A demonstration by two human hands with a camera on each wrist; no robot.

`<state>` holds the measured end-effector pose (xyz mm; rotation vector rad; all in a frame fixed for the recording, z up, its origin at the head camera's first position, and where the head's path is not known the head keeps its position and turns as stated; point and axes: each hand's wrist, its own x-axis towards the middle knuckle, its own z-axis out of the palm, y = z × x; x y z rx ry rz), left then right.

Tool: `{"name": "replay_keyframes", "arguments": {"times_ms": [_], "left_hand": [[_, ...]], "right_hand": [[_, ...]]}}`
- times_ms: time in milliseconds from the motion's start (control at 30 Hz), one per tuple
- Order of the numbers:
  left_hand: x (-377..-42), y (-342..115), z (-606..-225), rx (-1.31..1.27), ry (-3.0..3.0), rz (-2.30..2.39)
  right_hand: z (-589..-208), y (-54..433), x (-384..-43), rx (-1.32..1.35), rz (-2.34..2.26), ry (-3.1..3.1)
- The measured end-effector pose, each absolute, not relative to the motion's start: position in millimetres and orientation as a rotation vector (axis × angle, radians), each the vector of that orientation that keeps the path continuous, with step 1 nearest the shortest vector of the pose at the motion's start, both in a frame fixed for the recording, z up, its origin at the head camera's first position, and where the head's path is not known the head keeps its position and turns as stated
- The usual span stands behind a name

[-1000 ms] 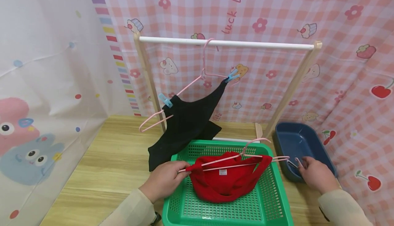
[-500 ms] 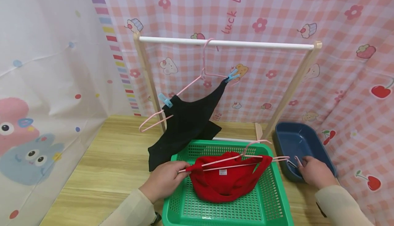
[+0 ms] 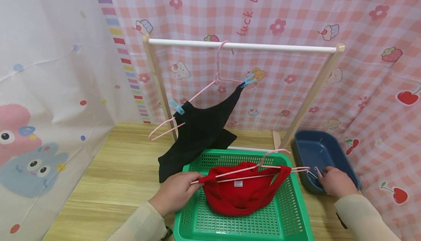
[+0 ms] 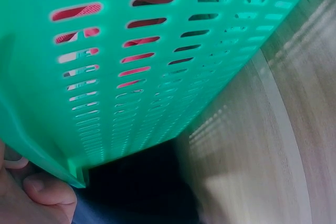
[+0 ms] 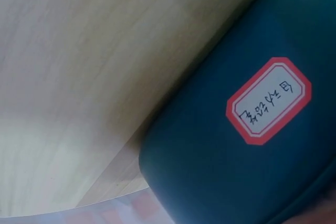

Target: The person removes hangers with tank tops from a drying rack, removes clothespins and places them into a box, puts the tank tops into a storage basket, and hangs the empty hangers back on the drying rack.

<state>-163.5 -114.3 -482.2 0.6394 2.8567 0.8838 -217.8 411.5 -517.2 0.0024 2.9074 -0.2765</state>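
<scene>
My left hand (image 3: 177, 191) pinches the left end of a pink clothes hanger (image 3: 236, 171) together with a strap of a red top (image 3: 236, 197). The top lies over a green basket (image 3: 296, 201), its straps looped over the hanger's ends. At the basin's near left side, my right hand (image 3: 338, 183) pinches what looks like a slim pale pink clothespin (image 3: 318, 172); its fingertips are partly hidden. Beside it, a whitish piece (image 3: 311, 175) shows in the blue basin (image 3: 320, 148). The left wrist view catches the left thumb (image 4: 50, 188) beside the basket's rim.
A black garment (image 3: 204, 127) hangs from another pink hanger (image 3: 200, 92) on a rack with a white bar (image 3: 279, 46), fixed by blue clothespins (image 3: 177, 107). It drapes down to the wooden table (image 3: 108, 168) behind the basket. A red-bordered label (image 5: 269, 100) marks the basin.
My right hand has shifted slightly at the basin, and its forearm has swung a little to the left. The left hand, red top and hanger stay almost still.
</scene>
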Motion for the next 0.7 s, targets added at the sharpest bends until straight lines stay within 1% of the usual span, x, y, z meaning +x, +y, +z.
{"name": "replay_keyframes", "arguments": {"times_ms": [433,700], "left_hand": [[-163.2,-114.5,-481.9,0.638,2.85,0.906],[-162.7,-114.0,-481.1,0.635,2.848,0.911]], "right_hand": [[-517.1,411.1,-218.8,-0.007,-0.289,2.896],[-515.6,412.0,-221.2,0.152,-0.344,2.835]]}}
